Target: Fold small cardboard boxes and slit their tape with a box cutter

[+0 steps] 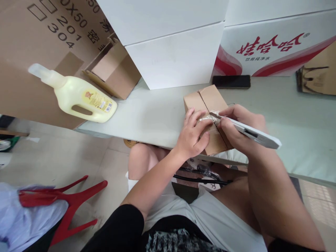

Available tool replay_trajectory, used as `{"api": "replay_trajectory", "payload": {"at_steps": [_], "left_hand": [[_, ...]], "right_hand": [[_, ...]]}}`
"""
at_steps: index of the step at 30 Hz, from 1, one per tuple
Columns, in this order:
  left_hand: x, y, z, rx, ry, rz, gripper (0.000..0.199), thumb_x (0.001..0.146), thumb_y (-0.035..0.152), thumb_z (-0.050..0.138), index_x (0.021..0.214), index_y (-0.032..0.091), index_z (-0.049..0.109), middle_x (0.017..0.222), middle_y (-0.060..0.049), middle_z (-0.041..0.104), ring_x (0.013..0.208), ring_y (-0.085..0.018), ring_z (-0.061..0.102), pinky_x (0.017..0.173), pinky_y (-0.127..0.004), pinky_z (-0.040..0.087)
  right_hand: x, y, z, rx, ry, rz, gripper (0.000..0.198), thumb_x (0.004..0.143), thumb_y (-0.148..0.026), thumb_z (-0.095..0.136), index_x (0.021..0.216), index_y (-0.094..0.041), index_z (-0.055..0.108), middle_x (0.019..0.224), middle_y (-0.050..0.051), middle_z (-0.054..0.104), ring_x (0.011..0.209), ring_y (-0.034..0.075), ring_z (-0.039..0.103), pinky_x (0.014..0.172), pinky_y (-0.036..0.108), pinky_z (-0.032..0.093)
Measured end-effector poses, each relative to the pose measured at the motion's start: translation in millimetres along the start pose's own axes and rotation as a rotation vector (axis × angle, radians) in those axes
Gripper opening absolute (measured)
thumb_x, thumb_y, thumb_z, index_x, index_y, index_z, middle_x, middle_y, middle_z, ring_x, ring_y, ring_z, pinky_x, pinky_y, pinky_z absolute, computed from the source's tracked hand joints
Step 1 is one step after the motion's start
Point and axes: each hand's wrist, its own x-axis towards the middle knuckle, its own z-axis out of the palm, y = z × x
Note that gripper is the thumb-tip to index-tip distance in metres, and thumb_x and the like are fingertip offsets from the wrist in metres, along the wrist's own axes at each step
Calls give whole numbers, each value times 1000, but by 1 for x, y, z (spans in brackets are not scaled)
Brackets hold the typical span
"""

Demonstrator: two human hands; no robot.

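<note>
I hold a white cutter (258,136) to a cardboard box (214,99) on the pale surface (154,117).
My right hand (244,126) is closed around it, blade (216,116) at the clear tape (205,118) on top; my left hand (193,134), fingers spread and loosely bent, rests on the box's left part. A flat black object (231,81) lies beyond, a yellow bottle (85,98) to the left.

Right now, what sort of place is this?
Maybe a storeroom or small workroom: a big brown carton stands nearby, white boxes sit on the table, and the right hand holds a knife at a small box.
</note>
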Motion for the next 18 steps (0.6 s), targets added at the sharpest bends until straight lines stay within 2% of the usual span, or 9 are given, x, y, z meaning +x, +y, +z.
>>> {"api": "replay_trajectory", "payload": {"at_steps": [5, 13, 18], "left_hand": [[0, 0, -1, -12, -8, -1, 32, 103, 37, 39, 126, 22, 56, 141, -15, 55, 140, -28, 49, 128, -61, 23], [-2, 1, 0, -18, 6, -23, 33, 103, 39, 39, 124, 22, 58, 140, -15, 55, 141, -30, 48, 127, -64, 25], [-2, 0, -1, -7, -34, -28, 32, 101, 36, 42, 127, 24, 56, 142, -13, 55, 142, -30, 47, 128, -63, 23]], "right_hand": [[1, -2, 0, -6, -13, 21, 11, 79, -33, 59, 84, -26, 67, 72, 3, 74, 59, 20, 65, 55, 30, 46], [-4, 6, 1, 56, 35, -15, 8, 77, -29, 58, 78, -26, 65, 63, 0, 69, 55, 18, 60, 54, 29, 45], [-3, 8, 2, 16, 23, -28, 11, 78, -30, 60, 83, -26, 68, 64, 1, 69, 55, 17, 59, 53, 29, 44]]}}
